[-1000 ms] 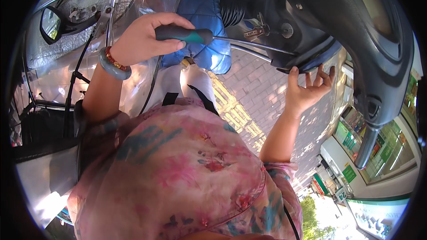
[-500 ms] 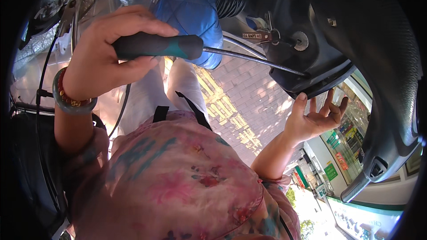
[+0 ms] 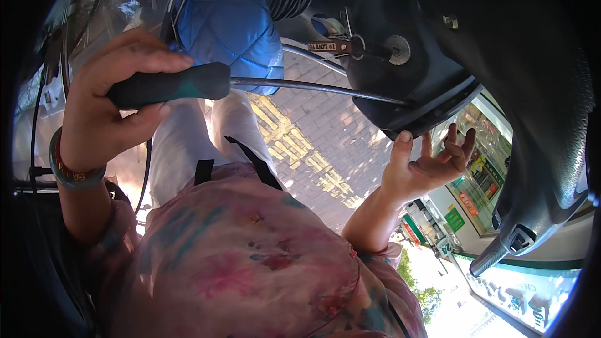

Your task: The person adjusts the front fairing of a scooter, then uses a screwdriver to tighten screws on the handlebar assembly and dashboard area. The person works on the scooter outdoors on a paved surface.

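Note:
My left hand (image 3: 109, 112), with a bangle at the wrist, is shut around the black and teal handle of a long screwdriver (image 3: 188, 82). Its metal shaft (image 3: 313, 87) runs right, and the tip meets the lower edge of a black scooter body panel (image 3: 438, 69). My right hand (image 3: 422, 166) is open with fingers spread, palm up. It sits just under that panel edge, the thumb close to the screwdriver tip, and holds nothing.
A key with a tag (image 3: 350, 45) hangs in the scooter's lock. A blue quilted cover (image 3: 231, 19) lies behind the screwdriver. My pink patterned top (image 3: 238, 256) fills the lower middle. Brick paving (image 3: 338, 144) and a shopfront (image 3: 482, 175) show beyond.
My left hand with the screwdriver has shifted left and closer to the camera, and the shaft tip now rests at the panel's lower edge. My right hand stays open under the panel.

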Action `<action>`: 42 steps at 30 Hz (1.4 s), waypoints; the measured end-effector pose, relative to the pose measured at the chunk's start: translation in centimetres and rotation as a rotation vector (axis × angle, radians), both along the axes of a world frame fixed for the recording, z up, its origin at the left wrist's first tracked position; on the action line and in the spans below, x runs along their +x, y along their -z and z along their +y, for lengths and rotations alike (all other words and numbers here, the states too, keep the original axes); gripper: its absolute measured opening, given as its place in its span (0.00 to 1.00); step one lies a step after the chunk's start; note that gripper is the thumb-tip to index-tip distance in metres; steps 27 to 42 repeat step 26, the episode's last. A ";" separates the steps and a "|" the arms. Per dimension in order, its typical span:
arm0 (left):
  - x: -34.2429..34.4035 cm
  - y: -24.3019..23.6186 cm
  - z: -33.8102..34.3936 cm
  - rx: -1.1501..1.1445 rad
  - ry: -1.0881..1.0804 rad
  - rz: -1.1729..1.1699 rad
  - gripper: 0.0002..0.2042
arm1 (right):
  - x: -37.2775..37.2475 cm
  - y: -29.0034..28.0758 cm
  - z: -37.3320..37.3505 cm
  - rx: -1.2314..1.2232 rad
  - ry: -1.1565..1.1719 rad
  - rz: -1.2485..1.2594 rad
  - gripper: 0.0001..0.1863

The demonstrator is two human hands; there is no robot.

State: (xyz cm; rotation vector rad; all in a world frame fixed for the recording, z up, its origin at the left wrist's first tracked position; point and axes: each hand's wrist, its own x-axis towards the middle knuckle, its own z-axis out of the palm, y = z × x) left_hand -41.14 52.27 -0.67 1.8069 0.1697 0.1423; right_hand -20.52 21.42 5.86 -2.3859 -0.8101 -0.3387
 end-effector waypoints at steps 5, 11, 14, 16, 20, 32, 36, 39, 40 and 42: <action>-1.1 -0.1 0.5 0.019 0.008 0.038 0.22 | 0.4 -0.6 0.3 -0.183 -0.085 -0.121 0.35; -5.0 1.3 0.1 -0.276 -0.047 0.165 0.20 | 2.1 -2.2 1.5 -0.554 -0.309 -0.307 0.19; -6.7 2.1 -1.9 -0.594 -0.118 0.152 0.21 | 3.0 -2.4 1.4 -0.563 -0.391 -0.300 0.17; -7.3 2.2 -4.4 -0.810 -0.159 0.215 0.22 | 4.1 -3.1 1.2 -0.631 -0.497 -0.301 0.20; -5.6 2.4 -10.5 -0.836 0.029 0.141 0.21 | 7.0 -3.9 1.0 -0.627 -0.720 -0.145 0.26; -0.3 2.4 -18.7 -0.561 0.145 0.135 0.16 | 8.9 -4.7 0.8 -0.608 -0.844 0.069 0.26; -0.3 2.4 -18.7 -0.561 0.145 0.135 0.16 | 8.9 -4.7 0.8 -0.608 -0.844 0.069 0.26; -0.3 2.4 -18.7 -0.561 0.145 0.135 0.16 | 8.9 -4.7 0.8 -0.608 -0.844 0.069 0.26; -0.3 2.4 -18.7 -0.561 0.145 0.135 0.16 | 8.9 -4.7 0.8 -0.608 -0.844 0.069 0.26; -0.3 2.4 -18.7 -0.561 0.145 0.135 0.16 | 8.9 -4.7 0.8 -0.608 -0.844 0.069 0.26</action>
